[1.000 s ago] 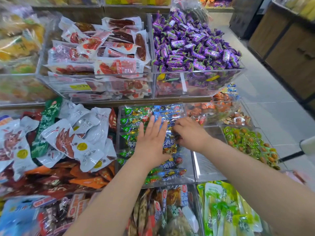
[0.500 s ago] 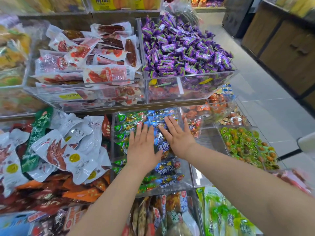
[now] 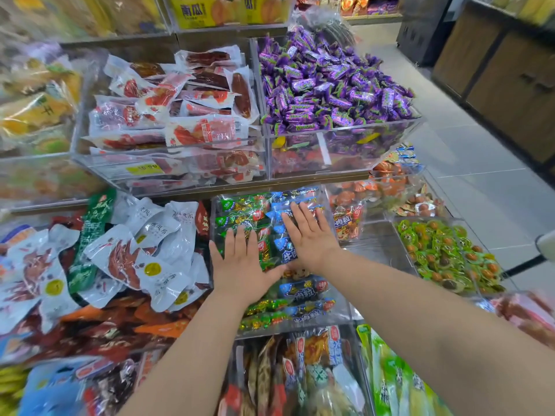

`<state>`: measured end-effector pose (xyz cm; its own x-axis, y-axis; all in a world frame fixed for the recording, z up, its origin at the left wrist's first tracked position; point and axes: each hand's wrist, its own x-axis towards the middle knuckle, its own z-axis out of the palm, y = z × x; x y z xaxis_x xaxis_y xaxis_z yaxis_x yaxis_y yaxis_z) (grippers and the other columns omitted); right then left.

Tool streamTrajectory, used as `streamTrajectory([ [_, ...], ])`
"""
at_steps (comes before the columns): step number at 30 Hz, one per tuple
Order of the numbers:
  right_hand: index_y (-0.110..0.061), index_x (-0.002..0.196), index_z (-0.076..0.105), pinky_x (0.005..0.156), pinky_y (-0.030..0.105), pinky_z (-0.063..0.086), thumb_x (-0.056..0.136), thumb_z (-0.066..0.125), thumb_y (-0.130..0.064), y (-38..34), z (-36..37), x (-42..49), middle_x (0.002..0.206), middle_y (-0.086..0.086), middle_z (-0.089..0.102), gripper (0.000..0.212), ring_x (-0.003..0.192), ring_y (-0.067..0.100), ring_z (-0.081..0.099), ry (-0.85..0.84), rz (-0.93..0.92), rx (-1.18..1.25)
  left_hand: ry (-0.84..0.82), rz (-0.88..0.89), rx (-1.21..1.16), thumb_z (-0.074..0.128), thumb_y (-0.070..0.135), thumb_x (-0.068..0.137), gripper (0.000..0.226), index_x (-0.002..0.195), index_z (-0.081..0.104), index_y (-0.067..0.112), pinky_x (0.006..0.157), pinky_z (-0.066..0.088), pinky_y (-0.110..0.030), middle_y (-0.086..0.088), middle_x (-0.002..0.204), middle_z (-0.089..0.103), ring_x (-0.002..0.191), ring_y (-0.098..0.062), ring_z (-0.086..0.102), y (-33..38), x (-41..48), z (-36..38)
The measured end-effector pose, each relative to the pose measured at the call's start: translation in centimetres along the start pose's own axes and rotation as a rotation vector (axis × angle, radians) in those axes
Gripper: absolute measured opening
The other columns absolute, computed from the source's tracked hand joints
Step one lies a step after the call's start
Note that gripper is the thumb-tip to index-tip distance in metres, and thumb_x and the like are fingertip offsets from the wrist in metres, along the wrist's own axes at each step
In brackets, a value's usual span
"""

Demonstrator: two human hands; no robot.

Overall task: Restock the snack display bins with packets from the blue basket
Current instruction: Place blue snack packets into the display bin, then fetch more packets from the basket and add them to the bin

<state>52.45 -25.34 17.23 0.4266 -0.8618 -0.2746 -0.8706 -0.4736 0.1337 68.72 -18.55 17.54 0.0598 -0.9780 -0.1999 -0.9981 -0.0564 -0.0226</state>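
Observation:
A clear display bin [image 3: 341, 309] in the middle of the lower shelf holds green snack packets [image 3: 237, 216] on its left side and blue snack packets [image 3: 303, 291] on its right. My left hand [image 3: 240, 262] lies flat, fingers straight, on the green packets. My right hand [image 3: 309, 235] lies flat beside it on the blue packets, fingers spread toward the back of the bin. Neither hand holds a packet. The blue basket is out of view.
White chicken-feet packets [image 3: 144, 247] fill the bin to the left. Above are red-and-white meat packets [image 3: 186, 115] and purple candies [image 3: 330, 82]. Green-wrapped snacks [image 3: 444, 253] sit at the right, with an empty clear compartment [image 3: 378, 244] between. Tiled aisle floor [image 3: 480, 187] runs along the right.
My right hand went from a curled grip on the blue packets to lying flat on them. Both hands now press down side by side. The camera view shifted slightly.

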Motion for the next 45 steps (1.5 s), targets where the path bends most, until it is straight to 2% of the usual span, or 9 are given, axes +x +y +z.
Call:
streamTrajectory([
  [5,-0.017,0.147,-0.02,0.111,0.043,-0.017,0.085,0.048,-0.063,0.4,-0.6,-2.1,0.154,0.008,-0.025,0.103,0.141,0.028,-0.024,0.058,-0.071,0.191,0.026,0.031,-0.06,0.019,0.082,0.08,0.098,0.154,0.002,0.022,0.116,-0.002,-0.056,-0.004,0.163,0.001,0.149,-0.024,-0.004,-0.6,-1.1,-0.8],
  [9,-0.012,0.149,0.017,0.116,0.038,0.012,0.094,0.051,-0.031,1.3,-0.2,-6.3,0.15,0.01,0.026,0.067,0.14,0.027,0.017,0.342,-0.064,0.51,0.122,0.069,-0.232,0.049,0.058,0.089,0.073,0.149,0.031,0.02,0.118,0.008,-0.05,-0.011,0.159,0.021,0.148,-0.03,0.007,-0.3,-3.1,-2.2],
  [12,-0.011,0.132,0.052,0.098,0.024,0.034,0.093,0.052,-0.016,2.1,1.4,-10.3,0.128,0.01,0.056,0.039,0.119,0.024,0.047,0.374,0.1,0.85,0.324,0.158,-0.401,0.058,0.032,0.09,0.042,0.127,0.06,0.012,0.106,0.035,-0.044,-0.012,0.132,0.057,0.13,-0.03,0.044,2.3,-5.5,-3.0],
  [15,-0.011,0.111,0.066,0.077,0.017,0.038,0.092,0.055,-0.014,2.8,4.8,-15.2,0.106,0.007,0.066,0.022,0.095,0.018,0.06,0.302,0.32,1.101,0.161,0.221,-0.661,0.057,0.027,0.092,0.028,0.118,0.066,0.02,0.082,0.046,-0.029,0.002,0.107,0.069,0.098,-0.018,0.063,6.6,-8.4,-2.5],
  [22,-0.005,0.109,0.064,0.063,0.015,0.04,0.09,0.056,-0.009,3.1,16.1,-30.3,0.088,0.005,0.062,0.021,0.078,0.014,0.055,0.159,0.886,1.445,-0.467,0.243,-0.766,0.058,0.017,0.092,0.017,0.103,0.067,0.008,0.077,0.046,-0.025,-0.014,0.097,0.068,0.086,-0.019,0.059,16.8,-14.4,5.1],
  [27,-0.003,0.105,0.065,0.042,0.015,0.034,0.091,0.048,-0.005,3.0,24.3,-43.3,0.083,0.009,0.056,0.022,0.059,0.011,0.047,-0.14,1.164,1.549,-0.967,-0.172,-0.938,0.049,0.021,0.098,0.009,0.094,0.052,0.014,0.056,0.044,-0.022,-0.009,0.081,0.061,0.062,-0.017,0.058,21.7,-20.3,10.4],
  [31,-0.011,0.078,0.055,0.058,0.022,0.035,0.091,0.047,-0.014,1.6,29.3,-54.2,0.082,0.008,0.056,0.017,0.064,0.015,0.053,-0.323,1.437,1.71,-1.047,-0.441,-1.113,0.039,0.024,0.1,0.019,0.089,0.051,0.015,0.065,0.042,-0.029,-0.008,0.087,0.057,0.074,-0.021,0.055,25.6,-24.9,14.2],
  [36,-0.011,0.071,0.048,0.048,0.021,0.033,0.091,0.046,-0.006,1.2,33.7,-64.2,0.065,0.006,0.052,0.02,0.051,0.015,0.047,-0.493,1.511,1.752,-1.032,-0.38,-0.847,0.042,0.019,0.097,0.018,0.082,0.051,0.015,0.057,0.039,-0.025,-0.005,0.079,0.054,0.065,-0.018,0.051,31.0,-30.5,17.3],
  [45,-0.023,0.073,0.052,0.061,0.023,0.043,0.092,0.049,-0.017,6.0,33.5,-69.6,0.075,-0.005,0.057,0.02,0.064,0.009,0.053,-0.166,1.685,1.971,-0.981,-0.055,-0.577,0.042,0.015,0.099,0.019,0.081,0.05,0.016,0.05,0.033,-0.023,-0.005,0.071,0.051,0.058,-0.018,0.047,42.9,-32.1,16.6],
])
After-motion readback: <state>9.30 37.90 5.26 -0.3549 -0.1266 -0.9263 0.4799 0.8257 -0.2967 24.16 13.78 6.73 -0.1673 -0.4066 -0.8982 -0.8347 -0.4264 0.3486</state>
